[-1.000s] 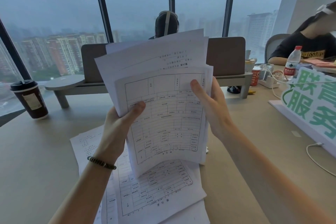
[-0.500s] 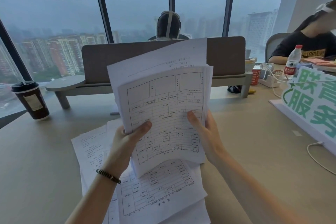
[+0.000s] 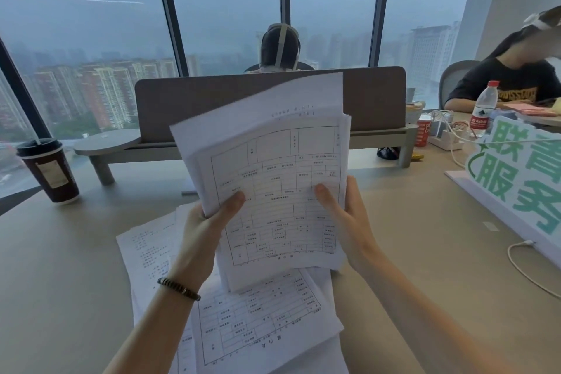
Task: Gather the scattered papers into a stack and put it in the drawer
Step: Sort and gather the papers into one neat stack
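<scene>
I hold a bundle of white printed papers (image 3: 273, 179) upright above the desk, its lower edge resting on the sheets below. My left hand (image 3: 209, 228) grips its left edge with the thumb on the front sheet. My right hand (image 3: 346, 222) grips its right edge the same way. One sheet at the back sticks out skewed at the top. More printed sheets (image 3: 258, 322) lie loose and overlapping on the beige desk (image 3: 60, 282) under my wrists. No drawer is in view.
A dark paper coffee cup (image 3: 50, 171) stands at the far left. A grey divider panel (image 3: 376, 100) crosses the desk's back. To the right are a white and green sign (image 3: 522, 173), a white cable (image 3: 528, 270), a water bottle (image 3: 484, 109), a power strip and two seated people.
The bundle has come down and its fanned sheets have drawn closer together. Both hands have slid lower along its sides.
</scene>
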